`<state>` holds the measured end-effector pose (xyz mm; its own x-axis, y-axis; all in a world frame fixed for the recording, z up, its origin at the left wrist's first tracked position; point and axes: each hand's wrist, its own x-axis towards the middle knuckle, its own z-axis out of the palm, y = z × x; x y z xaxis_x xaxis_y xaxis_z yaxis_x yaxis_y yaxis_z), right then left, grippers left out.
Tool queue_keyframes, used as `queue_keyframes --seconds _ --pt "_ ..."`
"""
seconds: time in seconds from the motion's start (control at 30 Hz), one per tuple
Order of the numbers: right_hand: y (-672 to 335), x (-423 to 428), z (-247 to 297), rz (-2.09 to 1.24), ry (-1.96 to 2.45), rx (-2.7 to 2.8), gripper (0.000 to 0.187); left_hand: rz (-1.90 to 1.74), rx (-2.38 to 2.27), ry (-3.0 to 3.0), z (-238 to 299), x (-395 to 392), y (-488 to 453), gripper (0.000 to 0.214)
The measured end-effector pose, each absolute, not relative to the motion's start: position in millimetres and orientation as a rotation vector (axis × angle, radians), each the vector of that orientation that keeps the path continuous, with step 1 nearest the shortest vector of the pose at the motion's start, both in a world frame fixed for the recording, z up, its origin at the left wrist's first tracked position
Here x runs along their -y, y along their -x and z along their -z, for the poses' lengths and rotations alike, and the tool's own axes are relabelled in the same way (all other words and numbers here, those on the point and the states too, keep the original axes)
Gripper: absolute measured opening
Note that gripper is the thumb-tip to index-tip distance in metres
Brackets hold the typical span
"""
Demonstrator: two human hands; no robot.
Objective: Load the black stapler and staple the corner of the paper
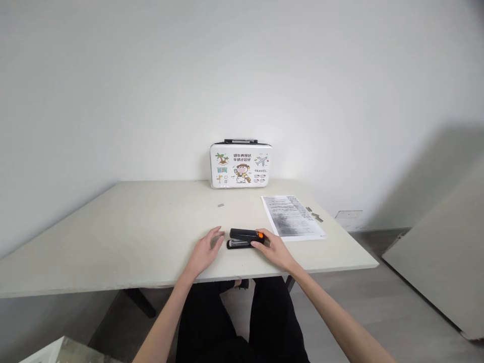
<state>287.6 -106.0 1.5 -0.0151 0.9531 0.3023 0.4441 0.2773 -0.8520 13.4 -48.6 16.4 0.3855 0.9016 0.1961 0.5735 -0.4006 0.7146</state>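
A black stapler (242,236) with an orange part at its right end lies on the pale table, its long side facing me. My right hand (275,250) grips the orange end, thumb on the near side and fingers behind. Just left of the stapler's front end is my left hand (205,252), resting by the table with its fingers apart and nothing in them; a small gap separates it from the stapler. Beyond the stapler, a small strip of staples (221,205) lies flat on the table.
A printed sheet of paper (291,217) lies right of the stapler, with several staple strips (315,216) beside its right edge. A white case (241,166) with cartoon prints stands against the wall at the back. The table's front edge (113,286) runs close before me.
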Motion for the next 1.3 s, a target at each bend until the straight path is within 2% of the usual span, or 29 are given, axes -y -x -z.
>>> queue_keyframes --seconds 0.2,0.37,0.73,0.97,1.17,1.3 --pt "-291 108 1 -0.720 1.336 1.581 0.043 -0.827 -1.261 -2.089 -17 49 -13 0.050" --pt "-291 105 3 -0.691 1.334 1.533 0.055 -0.847 -1.268 -2.045 -17 50 -14 0.047" --pt "-295 99 11 -0.665 1.297 1.564 0.048 -1.095 -1.245 -1.961 -14 43 -15 0.033" --pt "-298 97 14 -0.674 1.284 1.575 0.045 -1.399 -1.306 -1.723 4 29 -8 0.025" --pt "-296 100 7 -0.663 1.320 1.561 0.043 -1.365 -1.329 -1.704 1 31 -9 0.031" --pt "-294 104 3 -0.694 1.330 1.636 0.035 -1.285 -1.364 -1.729 -5 35 -10 0.037"
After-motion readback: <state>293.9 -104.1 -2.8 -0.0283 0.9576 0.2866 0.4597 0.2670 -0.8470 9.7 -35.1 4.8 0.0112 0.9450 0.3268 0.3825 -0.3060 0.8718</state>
